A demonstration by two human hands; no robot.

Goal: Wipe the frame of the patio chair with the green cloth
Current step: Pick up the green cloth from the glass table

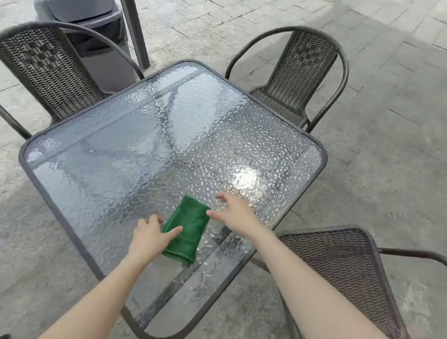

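A folded green cloth [188,228] lies flat on the textured glass table [126,160], near its front corner. My left hand [151,237] rests on the glass at the cloth's left edge, thumb lying across the fabric, fingers apart. My right hand [236,211] hovers just right of the cloth with fingers spread, one fingertip touching its upper right corner. Neither hand grips the cloth. A patio chair [348,272] with a dark metal frame and woven back stands close at my right, beside my right forearm.
Two more woven patio chairs stand at the table, one at the far left [42,69] and one at the far right [303,76]. A grey swing-lid bin [88,30] and a dark metal post [133,18] are behind the table. Paving stones lie all around.
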